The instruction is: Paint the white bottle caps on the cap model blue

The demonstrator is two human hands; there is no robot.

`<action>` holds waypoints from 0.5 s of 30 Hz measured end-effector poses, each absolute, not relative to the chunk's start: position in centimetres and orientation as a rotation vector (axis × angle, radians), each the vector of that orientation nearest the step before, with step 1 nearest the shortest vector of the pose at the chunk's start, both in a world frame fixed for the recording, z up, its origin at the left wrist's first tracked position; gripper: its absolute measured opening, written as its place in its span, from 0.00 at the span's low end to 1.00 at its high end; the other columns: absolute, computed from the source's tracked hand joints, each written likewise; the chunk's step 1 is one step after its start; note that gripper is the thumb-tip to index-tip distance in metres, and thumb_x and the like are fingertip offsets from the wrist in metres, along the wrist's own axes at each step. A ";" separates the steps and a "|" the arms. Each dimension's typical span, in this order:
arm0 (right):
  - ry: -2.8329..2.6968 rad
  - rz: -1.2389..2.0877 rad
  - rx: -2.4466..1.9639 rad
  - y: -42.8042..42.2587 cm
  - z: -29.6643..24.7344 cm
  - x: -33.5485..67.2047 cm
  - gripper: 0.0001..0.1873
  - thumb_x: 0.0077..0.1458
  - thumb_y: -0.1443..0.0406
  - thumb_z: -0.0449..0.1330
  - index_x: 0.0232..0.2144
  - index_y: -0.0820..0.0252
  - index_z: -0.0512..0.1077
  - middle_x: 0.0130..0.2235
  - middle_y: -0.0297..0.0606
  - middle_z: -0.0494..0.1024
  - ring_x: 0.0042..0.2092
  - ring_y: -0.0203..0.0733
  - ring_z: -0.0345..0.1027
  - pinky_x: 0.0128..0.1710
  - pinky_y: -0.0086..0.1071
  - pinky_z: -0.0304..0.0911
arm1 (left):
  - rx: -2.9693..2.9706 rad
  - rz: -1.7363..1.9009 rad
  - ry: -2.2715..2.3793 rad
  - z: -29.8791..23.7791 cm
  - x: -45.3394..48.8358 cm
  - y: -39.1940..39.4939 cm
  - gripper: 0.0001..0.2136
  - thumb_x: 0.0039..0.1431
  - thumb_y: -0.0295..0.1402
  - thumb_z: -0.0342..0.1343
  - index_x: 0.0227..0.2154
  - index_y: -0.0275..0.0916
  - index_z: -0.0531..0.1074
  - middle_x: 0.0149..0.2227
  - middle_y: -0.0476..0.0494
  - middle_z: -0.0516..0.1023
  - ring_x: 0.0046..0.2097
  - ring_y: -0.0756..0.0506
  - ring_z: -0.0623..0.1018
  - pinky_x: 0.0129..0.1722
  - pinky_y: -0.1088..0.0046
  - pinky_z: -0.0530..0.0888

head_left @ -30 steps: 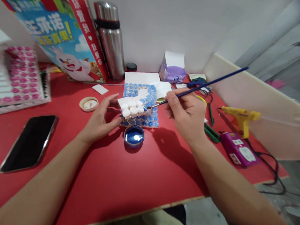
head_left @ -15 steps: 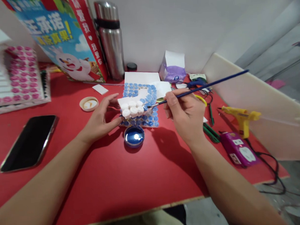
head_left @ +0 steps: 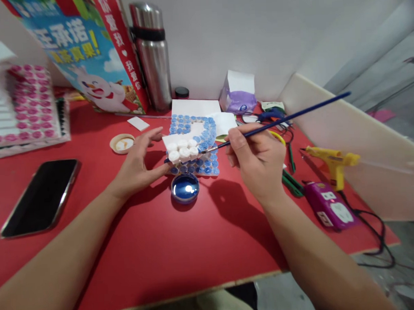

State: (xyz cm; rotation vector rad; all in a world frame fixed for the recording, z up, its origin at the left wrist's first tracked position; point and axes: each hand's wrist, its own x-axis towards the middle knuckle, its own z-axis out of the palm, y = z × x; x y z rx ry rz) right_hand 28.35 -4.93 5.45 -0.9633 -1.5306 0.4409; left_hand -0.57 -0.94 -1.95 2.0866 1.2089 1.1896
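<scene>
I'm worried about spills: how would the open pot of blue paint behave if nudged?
The pot looks low and wide, so it would probably slide before tipping. Its glossy blue paint lies uncovered, so a hard knock could slop some out. The wall looks smooth and shiny, so it may be slightly slippery.

Right hand point(head_left: 258, 157): is holding a blue-handled brush point(head_left: 301, 113) like a pen, its tip reaching the right end of the model's point(head_left: 184, 148) front white row.
Left hand point(head_left: 135, 165): is curving around the model's left side, thumb low; whether it is gripping is hard to tell.
Model: is carrying blue and white rolled discs.
Paint pot point(head_left: 185, 189): is sitting just before the model, holding glossy blue.
Phone point(head_left: 40, 199): is lying at left.
Glue gun point(head_left: 336, 161): is resting at right, beside a magenta box point(head_left: 329, 205).
Flask point(head_left: 157, 68): is standing behind.
</scene>
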 end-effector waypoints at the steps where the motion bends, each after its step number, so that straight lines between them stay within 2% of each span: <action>1: -1.524 0.439 -0.970 -4.9 5.5 28.3 0.21 0.77 0.47 0.68 0.37 0.54 0.78 0.27 0.28 0.77 0.23 0.31 0.67 0.24 0.30 0.65 | 2.085 1.183 1.212 -1.9 -0.6 -0.9 0.42 0.64 0.50 0.72 0.77 0.42 0.69 0.72 0.27 0.78 0.70 0.26 0.81 0.71 0.38 0.78; 7: -1.506 0.458 -0.951 -4.6 5.5 28.1 0.21 0.78 0.46 0.67 0.39 0.54 0.76 0.28 0.27 0.76 0.25 0.31 0.68 0.26 0.30 0.69 | 2.091 1.179 1.209 -2.2 -0.6 -0.8 0.44 0.63 0.52 0.74 0.77 0.43 0.69 0.74 0.27 0.77 0.70 0.24 0.81 0.71 0.37 0.79; 15: -1.538 0.453 -0.970 -4.4 5.3 27.7 0.21 0.78 0.46 0.67 0.40 0.53 0.78 0.31 0.29 0.79 0.26 0.31 0.69 0.26 0.31 0.68 | 2.096 1.191 1.196 -2.5 -0.6 -0.7 0.43 0.64 0.52 0.74 0.77 0.45 0.69 0.74 0.29 0.77 0.71 0.25 0.81 0.71 0.38 0.79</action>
